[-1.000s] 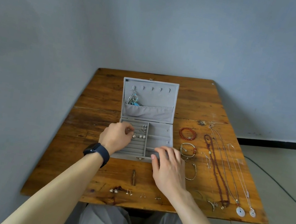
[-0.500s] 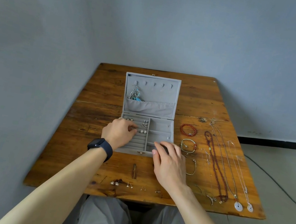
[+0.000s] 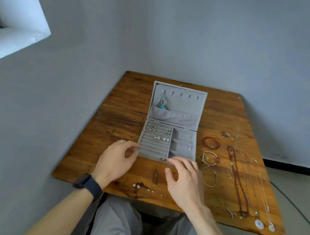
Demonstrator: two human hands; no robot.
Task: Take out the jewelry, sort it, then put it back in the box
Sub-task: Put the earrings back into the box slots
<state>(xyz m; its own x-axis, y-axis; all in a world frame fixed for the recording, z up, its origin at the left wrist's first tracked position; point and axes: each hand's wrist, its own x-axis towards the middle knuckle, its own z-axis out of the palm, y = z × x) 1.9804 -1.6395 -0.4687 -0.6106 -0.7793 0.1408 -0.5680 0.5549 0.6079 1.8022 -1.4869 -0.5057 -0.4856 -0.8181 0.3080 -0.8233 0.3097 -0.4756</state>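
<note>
An open grey jewelry box [image 3: 182, 148] stands mid-table, its lid [image 3: 183, 101] upright with a silver and turquoise piece [image 3: 161, 103] hanging at its left. Several pearl earrings [image 3: 159, 133] sit in the ring rolls on the left side. My left hand [image 3: 116, 161] is at the box's front left corner, fingers relaxed, holding nothing. My right hand [image 3: 184, 180] hovers at the front right edge with fingers spread. Small earrings [image 3: 148, 188] lie near the table's front edge. Bracelets [image 3: 210, 155] and long necklaces [image 3: 245, 182] lie to the right.
The wooden table [image 3: 120, 124] sits in a corner between grey walls. A short dark slot or stick [image 3: 155, 176] marks the wood between my hands. A window ledge [image 3: 11, 33] shows at upper left. My knees are under the front edge.
My left hand drew back out of the ring rolls to the box's front left corner. My right hand lifted off the box's right compartment toward me. The view tilted upward.
</note>
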